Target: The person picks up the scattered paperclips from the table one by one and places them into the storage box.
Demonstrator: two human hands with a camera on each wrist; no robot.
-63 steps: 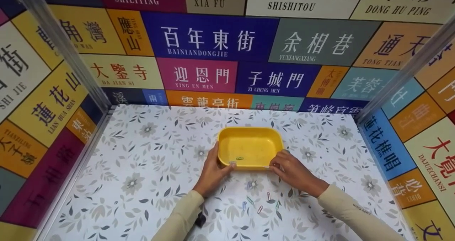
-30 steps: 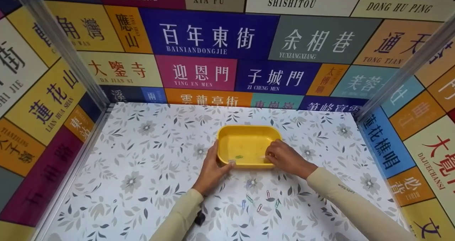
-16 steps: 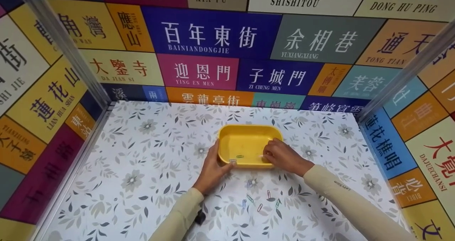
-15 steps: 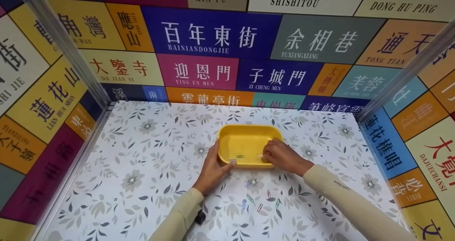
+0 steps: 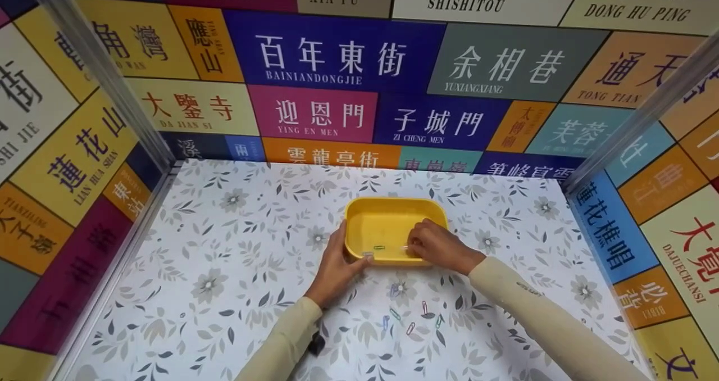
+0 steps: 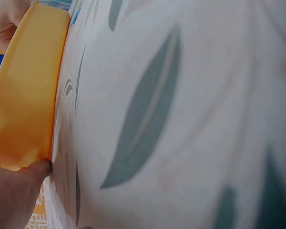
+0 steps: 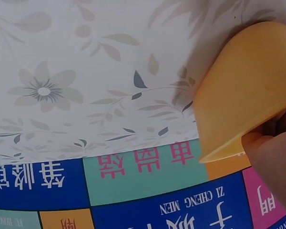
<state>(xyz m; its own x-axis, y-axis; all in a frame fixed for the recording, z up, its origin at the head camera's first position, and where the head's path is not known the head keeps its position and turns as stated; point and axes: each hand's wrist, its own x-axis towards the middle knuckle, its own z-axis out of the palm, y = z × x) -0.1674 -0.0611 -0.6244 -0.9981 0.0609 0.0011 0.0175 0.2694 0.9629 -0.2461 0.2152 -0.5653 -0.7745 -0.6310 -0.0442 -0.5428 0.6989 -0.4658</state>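
Observation:
A yellow plastic box (image 5: pixel 387 229) stands on the floral tabletop. My left hand (image 5: pixel 335 271) grips its near left corner, thumb on the front wall and fingers along the left side. In the left wrist view that thumb presses low on the box wall (image 6: pixel 31 90). My right hand (image 5: pixel 438 245) reaches over the right side into the box and pinches a small pale paper clip (image 5: pixel 404 248) at its fingertips. Inside lie a green paper clip (image 5: pixel 379 248) and a pale one (image 5: pixel 368 254) near the front left. The right wrist view shows the right hand (image 7: pixel 274 152) dipping past the rim; its fingertips are hidden.
In front of the box lie several loose paper clips: blue (image 5: pixel 385 322), green (image 5: pixel 395 314), red (image 5: pixel 411 329) among them. Walls printed with coloured signs (image 5: pixel 331 55) enclose the back and both sides of the white floral tabletop (image 5: pixel 253 235).
My right hand has moved from the box's front right rim over into the box, then left toward the middle, with the pale paper clip. My left hand keeps its grip on the box.

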